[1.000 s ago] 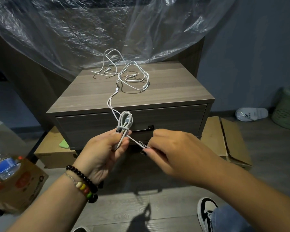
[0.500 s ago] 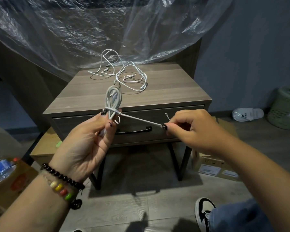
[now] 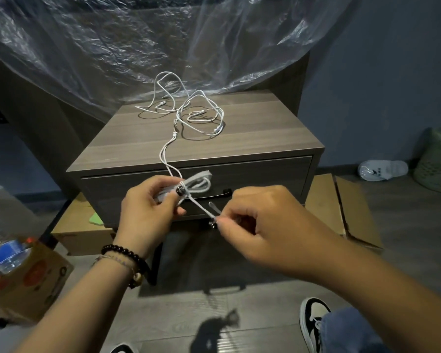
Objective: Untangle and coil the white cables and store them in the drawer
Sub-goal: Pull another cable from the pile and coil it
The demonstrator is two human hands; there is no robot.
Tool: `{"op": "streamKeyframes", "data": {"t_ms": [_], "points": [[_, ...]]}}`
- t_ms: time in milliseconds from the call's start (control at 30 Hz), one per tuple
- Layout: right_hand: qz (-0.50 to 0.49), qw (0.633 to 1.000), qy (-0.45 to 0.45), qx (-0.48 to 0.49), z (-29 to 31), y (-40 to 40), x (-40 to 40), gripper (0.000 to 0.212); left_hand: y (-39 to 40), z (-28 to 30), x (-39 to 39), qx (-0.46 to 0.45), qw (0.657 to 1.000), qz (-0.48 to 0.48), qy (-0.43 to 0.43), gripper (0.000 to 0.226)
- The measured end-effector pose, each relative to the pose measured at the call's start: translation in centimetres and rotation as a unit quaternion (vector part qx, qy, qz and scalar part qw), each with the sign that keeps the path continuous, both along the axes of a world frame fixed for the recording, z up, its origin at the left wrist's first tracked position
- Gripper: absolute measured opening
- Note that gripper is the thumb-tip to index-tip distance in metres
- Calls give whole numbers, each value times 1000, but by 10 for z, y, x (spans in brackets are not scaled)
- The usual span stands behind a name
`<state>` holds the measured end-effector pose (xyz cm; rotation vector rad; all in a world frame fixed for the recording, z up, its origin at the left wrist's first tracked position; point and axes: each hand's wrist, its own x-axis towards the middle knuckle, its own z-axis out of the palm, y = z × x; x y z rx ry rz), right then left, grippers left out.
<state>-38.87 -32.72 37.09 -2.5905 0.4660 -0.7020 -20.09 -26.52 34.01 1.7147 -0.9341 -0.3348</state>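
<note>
Item: cable bundle (image 3: 197, 182), white, folded into a short hank. Location: in your left hand (image 3: 150, 207), held in front of the drawer (image 3: 265, 174), thumb and fingers curled round the hank's middle, where a turn of cable crosses it.

Item: free end (image 3: 206, 211) of that cable. Location: pinched between thumb and fingertip of your right hand (image 3: 262, 225), just below and to the right of the hank, drawn fairly straight. A small loop stands up beside the pinch.

Item: loose cables (image 3: 189, 113), white, in open tangled loops with what look like earbuds. Location: on the far part of the nightstand top (image 3: 252, 133). One strand runs from them over the front edge down to your left hand, so the hank and the pile are joined.

Item: drawer. State: shut, dark handle (image 3: 227, 192) partly hidden behind your hands.

Step in hand, as judged: binding the hank by wrapping its end round the middle; coiling under way, storing not begun.

Next move, as judged: carry the end round once more or tuck it under a turn, keeping your left grip firm so the folds do not spring apart. The trailing strand needs slack, or pulling will drag the pile off the top. A hand must then come free for the handle.
</note>
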Motion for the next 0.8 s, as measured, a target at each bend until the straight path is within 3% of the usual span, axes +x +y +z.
{"op": "streamKeyframes", "data": {"t_ms": [67, 133, 167, 233, 267, 333, 433, 567, 667, 800], "points": [[-33, 998, -31, 36, 5, -5, -6, 27, 4, -5, -3, 25, 992, -58, -106, 28], [-50, 976, -65, 202, 11, -11, -11, 28, 7, -10, -7, 16, 968, -125, -218, 31], [-44, 939, -91, 328, 13, -12, -13, 29, 8, -12, -11, 3, 949, -169, -267, 33], [-18, 817, -152, 556, 15, -14, -14, 29, 7, -15, -22, -16, 913, -245, -326, 36], [-14, 767, -174, 617, 14, -15, -13, 27, 6, -16, -26, -20, 901, -265, -342, 36], [-19, 722, -196, 663, 12, -16, -11, 25, 1, -15, -29, -29, 888, -278, -365, 33], [-36, 725, -215, 653, 14, -19, -9, 24, -3, -13, -28, -32, 888, -290, -357, 25], [-53, 748, -221, 623, 13, -23, -8, 26, 6, -8, -43, -21, 899, -340, -276, 15], [-60, 761, -219, 608, 11, -22, -5, 26, 15, 0, -53, -5, 920, -349, -178, 17], [-48, 784, -197, 587, 9, -20, -3, 21, 23, 9, -51, -12, 924, -351, -150, 18]]}}
